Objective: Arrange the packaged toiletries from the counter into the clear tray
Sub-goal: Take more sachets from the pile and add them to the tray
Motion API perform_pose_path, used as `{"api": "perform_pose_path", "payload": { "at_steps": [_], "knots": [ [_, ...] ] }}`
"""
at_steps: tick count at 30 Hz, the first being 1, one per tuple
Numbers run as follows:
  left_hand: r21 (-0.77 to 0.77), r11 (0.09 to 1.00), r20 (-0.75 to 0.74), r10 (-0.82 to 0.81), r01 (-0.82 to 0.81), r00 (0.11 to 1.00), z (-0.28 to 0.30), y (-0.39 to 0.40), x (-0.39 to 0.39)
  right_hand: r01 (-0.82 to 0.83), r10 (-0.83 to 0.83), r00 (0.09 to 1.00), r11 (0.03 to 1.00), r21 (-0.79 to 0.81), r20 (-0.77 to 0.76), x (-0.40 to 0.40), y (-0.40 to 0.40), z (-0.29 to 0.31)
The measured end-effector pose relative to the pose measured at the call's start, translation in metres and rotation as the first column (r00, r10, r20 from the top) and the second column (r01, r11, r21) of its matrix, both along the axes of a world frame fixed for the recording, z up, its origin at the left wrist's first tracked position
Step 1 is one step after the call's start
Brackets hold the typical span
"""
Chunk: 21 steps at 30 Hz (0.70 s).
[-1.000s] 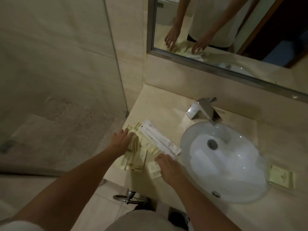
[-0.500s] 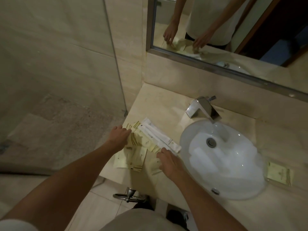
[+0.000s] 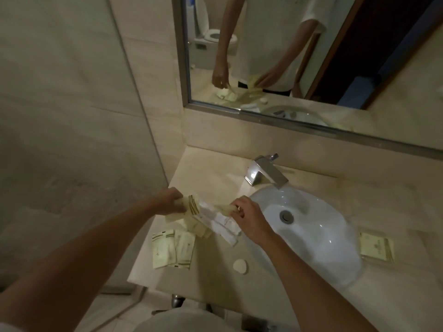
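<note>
Counter (image 3: 215, 168): packets (image 3: 206, 218) between both hands' fingers (image 3: 236, 210).

You look down on a beige stone counter (image 3: 275, 279) filling the lower centre of the frame, dimly lit. A white oval basin (image 3: 318, 238) is sunk into it at centre right, with a metal drain (image 3: 286, 216) in its bowl and a chrome faucet (image 3: 265, 172) just behind its rim. Above, across the upper right, a metal-framed mirror (image 3: 359, 56) hangs on the beige tiled wall (image 3: 60, 80); in its upper left corner it reflects a white toilet (image 3: 211, 32), and at its right a dark wooden door (image 3: 374, 44). Pale floor tiles (image 3: 115, 312) show at the bottom left, under the counter's edge.
</note>
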State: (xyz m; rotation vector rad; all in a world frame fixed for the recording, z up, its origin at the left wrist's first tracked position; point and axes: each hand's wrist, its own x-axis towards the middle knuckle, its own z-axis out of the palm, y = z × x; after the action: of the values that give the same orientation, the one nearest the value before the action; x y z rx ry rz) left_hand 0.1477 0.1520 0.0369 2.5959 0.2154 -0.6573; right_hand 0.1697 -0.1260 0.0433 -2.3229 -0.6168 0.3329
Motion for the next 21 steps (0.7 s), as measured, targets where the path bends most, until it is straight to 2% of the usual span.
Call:
{"api": "perform_pose_path", "payload": {
  "at_steps": [3, 8, 15, 21],
  "knots": [
    [-0.053, 0.998, 0.036, -0.031, 0.033, 0.999, 0.01, -0.029, 0.012, 0.111, -0.114, 0.992, 0.993, 0.045, 0.061, 0.005, -0.026, 0.009],
    [-0.114, 0.987, 0.061, -0.103, 0.109, 0.993, 0.017, -0.085, 0.031, 0.259, -0.26, 0.96, 0.966, 0.015, 0.105, 0.006, -0.086, 0.008],
    [-0.207, 0.954, 0.087, -0.201, 0.215, 0.976, 0.017, -0.194, 0.06, 0.49, -0.493, 0.862, 0.87, 0.052, 0.123, -0.001, -0.195, 0.003],
    [-0.172, 0.93, 0.167, -0.298, 0.325, 0.94, 0.022, -0.302, 0.08, 0.611, -0.61, 0.779, 0.79, 0.043, 0.144, -0.003, -0.297, -0.002]
  ]
}}
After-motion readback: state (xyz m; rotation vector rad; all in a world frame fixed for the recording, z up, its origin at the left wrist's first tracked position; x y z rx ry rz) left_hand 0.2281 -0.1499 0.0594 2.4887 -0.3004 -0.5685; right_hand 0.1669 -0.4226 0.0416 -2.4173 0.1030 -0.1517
